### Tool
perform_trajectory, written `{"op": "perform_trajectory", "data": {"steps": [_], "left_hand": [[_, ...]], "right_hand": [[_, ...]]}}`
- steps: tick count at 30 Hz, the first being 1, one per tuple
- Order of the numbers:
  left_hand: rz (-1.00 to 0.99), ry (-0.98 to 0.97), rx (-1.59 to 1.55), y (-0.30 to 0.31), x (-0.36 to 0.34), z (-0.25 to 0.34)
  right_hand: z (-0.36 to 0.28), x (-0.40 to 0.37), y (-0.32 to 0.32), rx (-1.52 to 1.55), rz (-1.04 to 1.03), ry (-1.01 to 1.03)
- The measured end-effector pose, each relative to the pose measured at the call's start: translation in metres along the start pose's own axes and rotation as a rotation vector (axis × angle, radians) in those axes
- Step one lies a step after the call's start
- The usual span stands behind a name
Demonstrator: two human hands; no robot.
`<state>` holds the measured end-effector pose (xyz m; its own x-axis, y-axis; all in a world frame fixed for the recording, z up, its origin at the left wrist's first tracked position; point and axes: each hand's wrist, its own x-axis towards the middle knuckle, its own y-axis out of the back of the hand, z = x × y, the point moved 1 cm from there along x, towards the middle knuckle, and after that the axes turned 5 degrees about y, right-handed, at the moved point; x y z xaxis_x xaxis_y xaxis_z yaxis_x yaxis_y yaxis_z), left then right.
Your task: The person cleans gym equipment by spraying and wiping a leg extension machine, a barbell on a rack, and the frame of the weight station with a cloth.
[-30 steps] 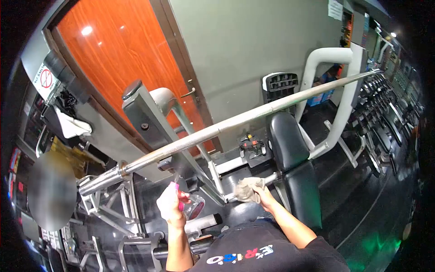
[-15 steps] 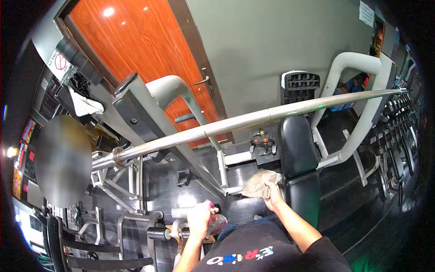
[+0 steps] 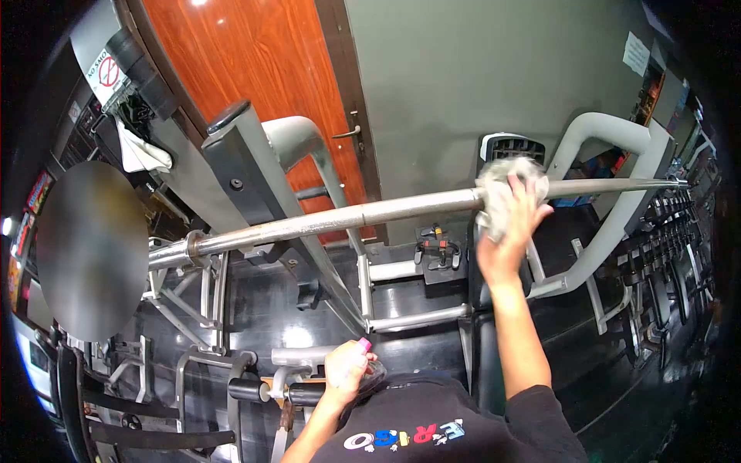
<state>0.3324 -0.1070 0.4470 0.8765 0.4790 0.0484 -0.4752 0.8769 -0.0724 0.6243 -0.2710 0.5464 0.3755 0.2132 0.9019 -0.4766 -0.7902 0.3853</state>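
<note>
One cloth (image 3: 496, 202) on the bar (image 3: 332, 220), one bottle (image 3: 376, 375) held low

In the head view, the right hand (image 3: 505, 245) reaches up and forward, its fingers apart and laid over the cloth, which is bunched against the bar and covers a short stretch of it. The cloth is slightly blurred, and how firmly it is pressed cannot be told. The left hand (image 3: 346, 372) is closed around the bottle, fingers curled, just in front of the shirt (image 3: 432, 441) and well apart from the bar. The bottle has a pink top (image 3: 363, 344) and a clear body, partly hidden by the hand.

The bar runs across the view in front of a grey left upright (image 3: 245, 166) and a curved right frame (image 3: 606, 123). A metal collar (image 3: 194, 245) rings it near its left end. A black bench (image 3: 486, 366) lies below the cloth, partly behind the right forearm. Left of the bench, small red-and-black grips (image 3: 440, 248) rest on a dark box (image 3: 445, 272). Behind stand an orange-brown door (image 3: 247, 69) and a grey wall (image 3: 463, 69). Dumbbells (image 3: 658, 255) line the far right. A blurred oval hides part of the left side.
</note>
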Motion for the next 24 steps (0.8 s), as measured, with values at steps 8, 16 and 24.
{"op": "perform_trajectory", "data": {"steps": [8,16,24], "left_hand": [[-0.169,0.056,0.083,0.031,0.012,-0.011],[-0.403,-0.087,0.292,0.068,0.042,0.004],[-0.437,-0.168,0.169,0.126,0.052,0.013]], "right_hand": [[-0.147,-0.001,-0.07,0.18,-0.199,0.218],[-0.1,-0.003,-0.045,0.092,-0.096,0.437],[-0.084,-0.028,-0.049,-0.208,0.232,-0.017]]}}
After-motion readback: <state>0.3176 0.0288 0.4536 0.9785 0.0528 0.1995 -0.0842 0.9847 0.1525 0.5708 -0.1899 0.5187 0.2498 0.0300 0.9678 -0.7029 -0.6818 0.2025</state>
